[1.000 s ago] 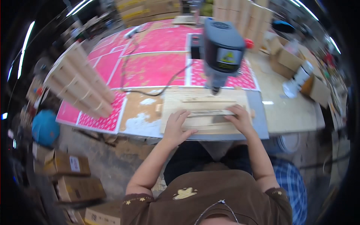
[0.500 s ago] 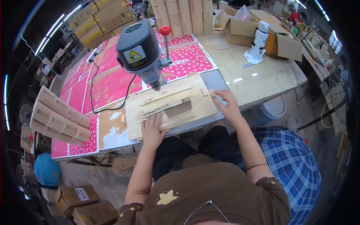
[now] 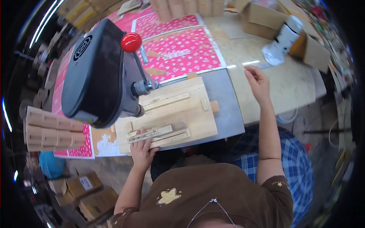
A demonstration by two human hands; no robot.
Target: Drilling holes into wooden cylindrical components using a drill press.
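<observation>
A flat wooden board (image 3: 197, 114) with thin strips fixed on it lies beneath a black-and-grey bench drill (image 3: 95, 72). My left hand (image 3: 141, 152) rests at the board's near left. Its fingers lie spread over narrow wooden pieces (image 3: 161, 132) between the strips, with the thumb out to the side. What lies under the fingertips is hidden. My right hand (image 3: 259, 84) is raised off the board to its right, fingers loosely bent and nothing visible in them. The drill's lever ends in a red ball knob (image 3: 131, 42), apart from both hands. The drill's head hides its bit.
Stacked curved wooden pieces (image 3: 55, 131) stand on the left; more wooden stacks (image 3: 182, 8) stand at the back. A white bottle (image 3: 287, 36) and an open cardboard box (image 3: 264, 21) are at the back right. Blue plaid cloth (image 3: 289, 163) hangs beside my right arm.
My right hand has left the board's right edge and risen up to the right. My left hand stays on the wooden pieces. The view has shifted, so the drill looks larger and further left.
</observation>
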